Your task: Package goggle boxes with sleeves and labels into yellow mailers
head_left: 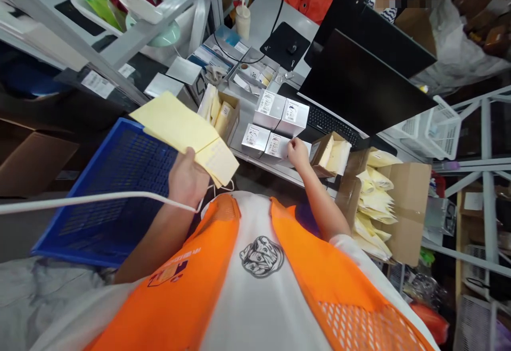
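My left hand (pixel 188 179) is closed on yellow envelopes (pixel 179 124), held up over the edge of a blue plastic crate (pixel 131 180). They overlap, and a paler printed patch shows at their lower right end. My right hand (pixel 298 154) is at the front of the desk, fingers curled, against the right side of the silver boxes. Whatever it grips, if anything, is hidden. Several silver boxes (pixel 272 104) with white labels stand together on the desk. Right of that hand, a small cardboard box (pixel 316 165) holds yellow envelopes.
A larger open carton (pixel 411 210) at the right is filled with yellow envelopes. Monitors (pixel 363 82) and a keyboard (pixel 325 125) are behind the silver boxes. Another small box (pixel 232 122) of envelopes is at the left. A white cord (pixel 99 200) crosses by my left wrist. A person is at the back.
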A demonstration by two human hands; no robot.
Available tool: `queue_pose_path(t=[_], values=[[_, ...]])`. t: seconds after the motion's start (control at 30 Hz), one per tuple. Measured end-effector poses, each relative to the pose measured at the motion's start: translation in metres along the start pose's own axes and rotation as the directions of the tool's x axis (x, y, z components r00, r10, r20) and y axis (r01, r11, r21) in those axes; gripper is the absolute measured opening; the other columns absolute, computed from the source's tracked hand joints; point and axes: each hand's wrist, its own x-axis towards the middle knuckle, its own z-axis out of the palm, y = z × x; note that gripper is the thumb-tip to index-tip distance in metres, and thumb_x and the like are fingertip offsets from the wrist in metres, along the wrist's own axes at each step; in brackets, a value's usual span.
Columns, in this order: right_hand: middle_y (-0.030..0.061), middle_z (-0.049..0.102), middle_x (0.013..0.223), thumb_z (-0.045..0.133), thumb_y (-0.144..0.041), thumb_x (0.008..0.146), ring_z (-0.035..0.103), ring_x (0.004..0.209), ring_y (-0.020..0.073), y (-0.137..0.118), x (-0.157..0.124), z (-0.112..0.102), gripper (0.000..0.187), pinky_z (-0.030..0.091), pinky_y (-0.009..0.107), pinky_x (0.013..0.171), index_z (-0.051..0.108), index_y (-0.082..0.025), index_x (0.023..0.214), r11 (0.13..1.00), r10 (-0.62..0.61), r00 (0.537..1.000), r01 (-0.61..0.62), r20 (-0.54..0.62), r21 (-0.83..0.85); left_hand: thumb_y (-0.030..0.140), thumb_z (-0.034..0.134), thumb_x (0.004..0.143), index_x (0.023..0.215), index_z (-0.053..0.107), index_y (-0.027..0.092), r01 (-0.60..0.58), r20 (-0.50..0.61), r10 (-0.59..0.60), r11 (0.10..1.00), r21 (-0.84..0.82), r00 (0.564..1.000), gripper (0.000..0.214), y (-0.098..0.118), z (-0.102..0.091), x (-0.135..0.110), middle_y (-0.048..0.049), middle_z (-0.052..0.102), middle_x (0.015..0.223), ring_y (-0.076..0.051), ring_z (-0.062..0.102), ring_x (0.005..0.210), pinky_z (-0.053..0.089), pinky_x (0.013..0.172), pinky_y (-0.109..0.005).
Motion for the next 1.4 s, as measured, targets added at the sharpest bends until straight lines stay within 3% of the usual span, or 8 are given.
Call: queue_pose_path(t=[0.2,0.33,0.57,0.73,0.93,1.1,1.23,1.4], values=[[0.0188,0.067,0.11,0.042,-0.02,0.099,0.056,0.1,0.0256,0.006,0.019,0.018,0.028,0.032,0.035,0.086,0.066,-0.008,0.104,0.862,-0.15,0.982,0.185,0.111,-0.471,0.041,0.062,0.096,0.095,0.066,0.025,-0.131,-0.011,0.131,0.99,0.051,0.991,0.016,-0.015,-0.066,0.028,0.002,0.077,0.111,-0.023,0.061,0.131,0.038,0.124,-0.052],[0.0202,0.065,0.113,0.042,-0.021,0.101,0.054,0.106,0.0277,0.01,0.015,0.028,0.029,0.031,0.038,0.089,0.068,-0.007,0.105,0.766,-0.231,0.955,0.296,0.184,-0.571,0.03,0.057,0.099,0.092,0.065,0.026,-0.109,-0.093,0.109,0.994,0.004,0.99,0.012,-0.017,-0.078,0.031,0.0079,0.077,0.105,-0.019,0.063,0.127,0.037,0.125,-0.05],[0.0206,0.063,0.131,0.04,-0.028,0.105,0.052,0.124,0.0298,0.034,-0.014,0.031,0.038,0.033,0.042,0.104,0.065,-0.009,0.127,0.754,-0.38,0.903,0.427,0.198,-0.5,0.013,0.039,0.105,0.11,0.063,0.013,-0.023,-0.331,-0.041,0.982,-0.187,0.943,0.025,0.006,-0.031,0.016,-0.0084,0.076,0.115,-0.018,0.069,0.117,0.045,0.117,-0.044],[0.0227,0.052,0.15,0.047,-0.031,0.103,0.04,0.144,0.0313,0.048,-0.027,0.039,0.049,0.026,0.053,0.118,0.051,-0.01,0.147,0.791,-0.359,0.919,0.392,0.163,-0.469,0.013,0.039,0.105,0.112,0.065,0.011,0.024,-0.34,-0.102,0.974,-0.227,0.935,0.027,0.01,-0.012,0.013,-0.0098,0.077,0.113,-0.018,0.072,0.108,0.045,0.116,-0.042],[0.0202,0.055,0.147,0.055,-0.032,0.1,0.037,0.148,0.0385,0.034,-0.031,0.031,0.036,0.019,0.072,0.118,0.065,-0.015,0.129,0.881,-0.327,0.942,0.335,0.082,-0.333,0.014,0.041,0.104,0.112,0.067,0.011,0.17,-0.195,-0.222,0.953,-0.251,0.956,0.027,0.016,0.019,0.002,-0.0117,0.077,0.113,-0.022,0.072,0.109,0.043,0.119,-0.049],[0.0131,0.071,0.107,0.053,-0.041,0.1,0.064,0.106,0.0245,-0.042,-0.071,0.003,0.027,0.05,0.042,0.097,0.068,-0.018,0.104,0.847,-0.499,0.858,0.513,-0.124,0.138,0.009,0.041,0.102,0.122,0.066,0.011,0.272,-0.053,-0.289,0.94,-0.206,0.956,0.032,0.009,0.05,-0.013,-0.0126,0.076,0.12,-0.022,0.069,0.119,0.037,0.124,-0.047],[0.002,0.064,0.079,0.058,-0.036,0.096,0.058,0.072,0.0148,-0.093,-0.093,-0.005,0.017,0.047,0.028,0.07,0.062,-0.02,0.092,0.787,-0.467,0.875,0.476,-0.126,0.391,0.016,0.054,0.097,0.132,0.063,0.013,0.271,0.173,-0.256,0.96,-0.071,0.951,0.036,-0.009,0.063,-0.027,-0.0143,0.072,0.128,-0.027,0.06,0.134,0.036,0.124,-0.049],[-0.0013,0.058,0.075,0.057,-0.034,0.093,0.052,0.068,0.0126,-0.093,-0.095,-0.008,0.018,0.043,0.027,0.067,0.054,-0.021,0.082,0.769,-0.389,0.913,0.394,-0.12,0.503,0.039,0.073,0.088,0.137,0.061,0.017,0.217,0.336,-0.222,0.975,0.054,0.915,0.055,-0.024,0.068,-0.039,-0.0158,0.066,0.138,-0.033,0.049,0.144,0.036,0.124,-0.052]])
